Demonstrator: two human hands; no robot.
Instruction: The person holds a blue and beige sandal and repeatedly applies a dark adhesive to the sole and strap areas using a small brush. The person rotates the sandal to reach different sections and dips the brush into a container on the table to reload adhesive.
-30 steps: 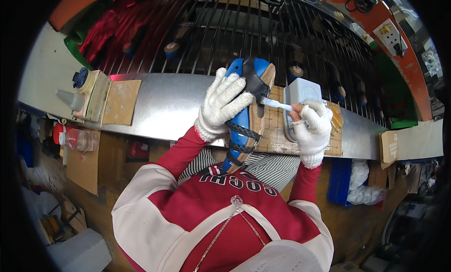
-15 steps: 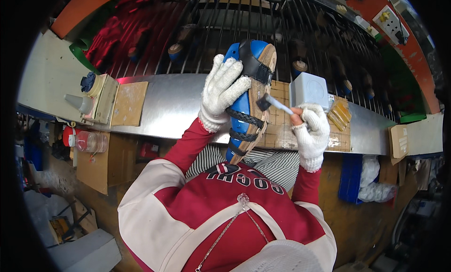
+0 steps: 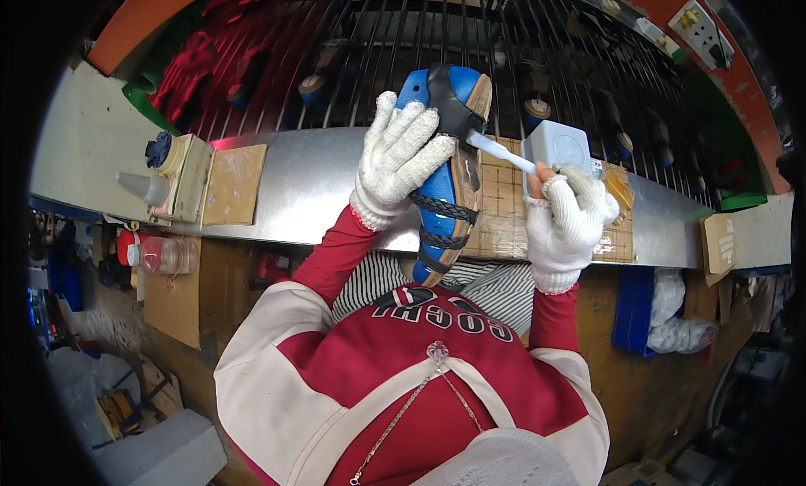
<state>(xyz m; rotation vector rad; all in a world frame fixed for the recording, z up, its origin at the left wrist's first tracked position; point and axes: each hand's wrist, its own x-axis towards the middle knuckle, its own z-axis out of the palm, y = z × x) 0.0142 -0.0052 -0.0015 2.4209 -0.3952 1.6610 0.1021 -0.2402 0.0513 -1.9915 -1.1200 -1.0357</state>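
Observation:
My gloved left hand (image 3: 401,154) grips the side of a sandal on a blue shoe last (image 3: 434,183), its fingers spread over the blue surface. A wide black strap (image 3: 450,108) and thinner braided straps (image 3: 443,207) wrap around the last. The brown underside faces right, with a dark patch on its middle. Between the thumb and fingers of my right hand (image 3: 567,225) is a small brush with a pale handle (image 3: 506,154). Its tip meets the underside at the lower edge of the wide strap; the bristles are mostly hidden there.
A white box (image 3: 557,150) stands right of the last on a gridded brown board (image 3: 497,213), with a yellowish block (image 3: 617,188) beside it. Behind the metal ledge (image 3: 294,171) runs a rack of bars (image 3: 395,32) with several lasts below. A clear jar (image 3: 168,255) stands at left.
The brush has moved up and away from me, from the middle of the underside to the wide strap's edge. The last has turned slightly, its near end shifting right.

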